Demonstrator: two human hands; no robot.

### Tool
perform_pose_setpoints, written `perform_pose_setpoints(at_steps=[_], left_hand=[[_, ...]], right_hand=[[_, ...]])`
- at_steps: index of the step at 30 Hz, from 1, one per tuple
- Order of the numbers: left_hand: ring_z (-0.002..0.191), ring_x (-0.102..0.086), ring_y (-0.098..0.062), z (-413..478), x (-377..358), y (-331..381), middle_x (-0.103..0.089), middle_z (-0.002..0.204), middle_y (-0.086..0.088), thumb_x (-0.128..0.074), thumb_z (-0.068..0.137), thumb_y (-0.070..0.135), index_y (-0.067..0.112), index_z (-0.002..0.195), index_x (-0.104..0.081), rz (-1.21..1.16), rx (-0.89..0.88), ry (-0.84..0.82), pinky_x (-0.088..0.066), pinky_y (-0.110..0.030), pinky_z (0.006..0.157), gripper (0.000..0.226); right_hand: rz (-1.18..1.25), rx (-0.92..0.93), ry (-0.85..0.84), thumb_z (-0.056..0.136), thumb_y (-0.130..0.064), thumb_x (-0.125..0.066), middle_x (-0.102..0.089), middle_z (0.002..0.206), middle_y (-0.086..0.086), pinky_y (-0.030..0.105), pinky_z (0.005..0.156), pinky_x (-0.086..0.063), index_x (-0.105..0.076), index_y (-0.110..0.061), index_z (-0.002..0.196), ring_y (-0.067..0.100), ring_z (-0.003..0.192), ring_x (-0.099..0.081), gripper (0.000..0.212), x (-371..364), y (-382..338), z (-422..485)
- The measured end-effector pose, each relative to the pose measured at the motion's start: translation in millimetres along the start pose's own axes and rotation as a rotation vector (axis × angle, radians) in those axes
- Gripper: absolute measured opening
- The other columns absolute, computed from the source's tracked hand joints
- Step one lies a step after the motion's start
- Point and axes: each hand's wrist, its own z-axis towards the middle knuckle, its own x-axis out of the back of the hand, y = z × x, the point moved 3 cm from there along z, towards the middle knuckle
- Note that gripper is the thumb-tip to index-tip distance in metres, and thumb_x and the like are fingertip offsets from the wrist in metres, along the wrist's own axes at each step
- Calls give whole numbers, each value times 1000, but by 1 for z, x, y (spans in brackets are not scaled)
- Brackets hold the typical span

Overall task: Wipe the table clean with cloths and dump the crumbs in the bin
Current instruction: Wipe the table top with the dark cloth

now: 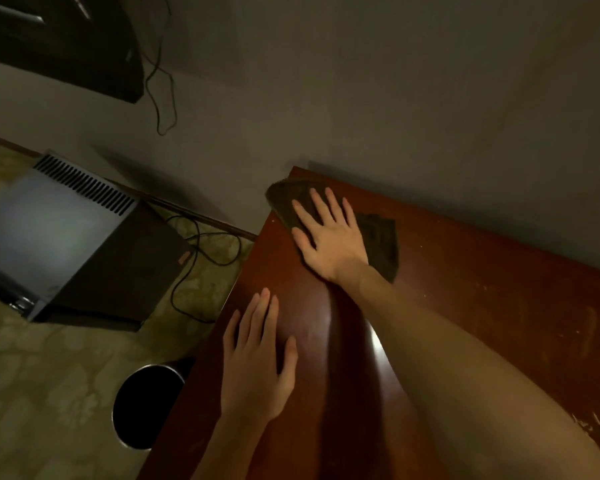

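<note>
A glossy reddish-brown table [465, 306] stands against the wall. My right hand [329, 237] lies flat with straight fingers on a dark olive cloth [381, 240] at the table's far left corner. The cloth's far end hangs slightly over the edge. My left hand [257, 358] rests flat on the bare tabletop near the left edge, fingers straight. A round bin [142, 407] with a metal rim and dark inside stands on the floor just left of the table. A few pale specks [589, 424] lie on the table at the right.
A grey box-shaped appliance [59, 237] with a vent grille sits on the patterned floor at left, with black cables [201, 258] trailing beside it. A dark object [66, 43] hangs on the wall at the upper left, with a cable dangling from it.
</note>
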Motion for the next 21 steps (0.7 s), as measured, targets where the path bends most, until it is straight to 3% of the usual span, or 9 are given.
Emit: perform_pose_setpoints(at_steps=[7, 14, 17, 21], left_hand=[[162, -9, -12, 0, 0, 0, -21, 173, -1, -50, 103, 44, 16, 165, -25, -8, 7, -2, -7, -41, 131, 73], [162, 5, -12, 2, 0, 1, -8, 176, -2, -41, 105, 46, 17, 167, -19, -5, -3, -2, 0, -42, 132, 72], [163, 2, -17, 2, 1, 1, -10, 176, -6, -39, 105, 45, 15, 166, -22, -24, -1, 0, -6, -44, 132, 70], [163, -5, -19, 0, 5, 2, -18, 174, -9, -39, 104, 38, 14, 163, -32, -64, 16, 13, -7, -41, 132, 63]], right_hand=[[-102, 318, -71, 107, -63, -22, -9, 174, 2, 56, 128, -3, -15, -48, 163, 31, 161, 4, 58, -3, 22, -53], [-63, 53, -40, 104, -67, -17, -9, 175, 3, 55, 128, 3, -16, -48, 162, 31, 160, 5, 61, 4, 45, -21], [-50, 116, -39, 105, -65, -21, -12, 174, 5, 59, 126, 3, -17, -48, 162, 35, 160, 5, 60, -1, 32, -65], [-37, 306, -147, 106, -64, -22, 0, 174, 3, 62, 125, 8, -8, -50, 163, 33, 159, 15, 60, -4, 5, -146]])
